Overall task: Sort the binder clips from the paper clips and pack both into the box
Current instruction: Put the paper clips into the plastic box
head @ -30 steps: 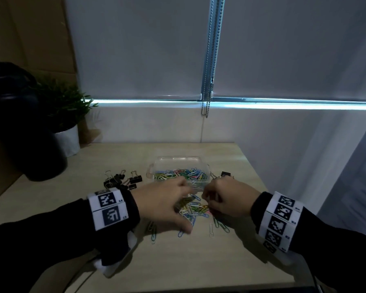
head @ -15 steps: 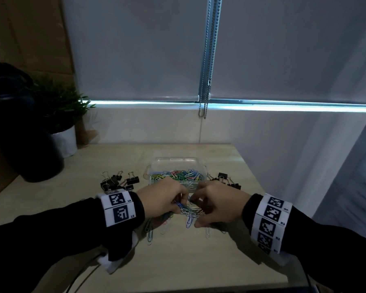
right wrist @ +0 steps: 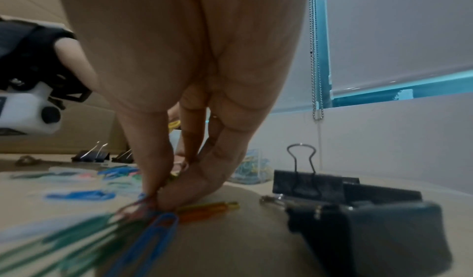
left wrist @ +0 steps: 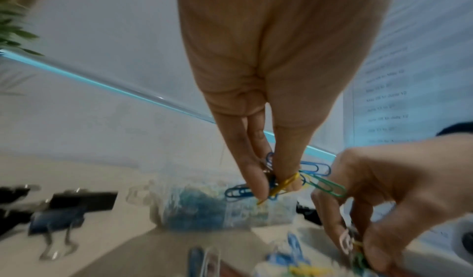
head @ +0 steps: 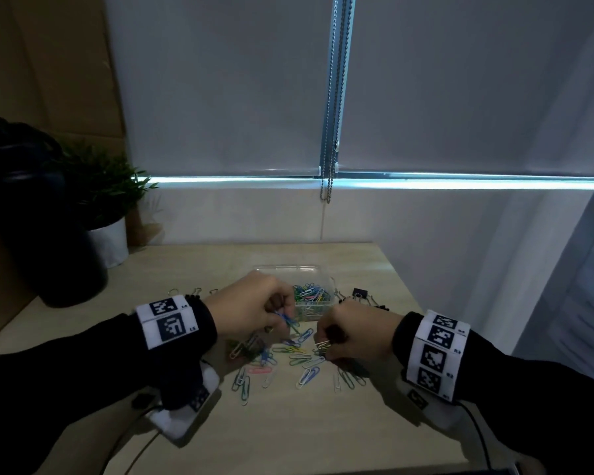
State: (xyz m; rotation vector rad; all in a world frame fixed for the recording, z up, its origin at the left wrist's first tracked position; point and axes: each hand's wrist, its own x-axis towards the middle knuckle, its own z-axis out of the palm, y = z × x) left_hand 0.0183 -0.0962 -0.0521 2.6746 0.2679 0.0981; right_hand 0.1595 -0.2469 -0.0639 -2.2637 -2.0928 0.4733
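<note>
A clear plastic box (head: 314, 270) with coloured paper clips inside stands mid-table. Loose paper clips (head: 275, 366) lie scattered in front of it. My left hand (head: 280, 318) is raised just before the box and pinches a bunch of blue, yellow and green paper clips (left wrist: 313, 177). My right hand (head: 323, 344) sits low over the pile and pinches a few paper clips (right wrist: 153, 200) against the table. Black binder clips lie left (head: 192, 294) and right (head: 360, 296) of the box; one stands large in the right wrist view (right wrist: 314, 182).
A potted plant in a white pot (head: 108, 241) and a large dark object (head: 31, 217) stand at the table's back left. A bead chain (head: 333, 97) hangs from the window blind behind. The table's right edge (head: 415, 310) is close to my right wrist.
My hands came together over the pile, then parted. The left hand has lifted toward the box with a bunch of clips. The right hand has shifted right and stays low on the pile.
</note>
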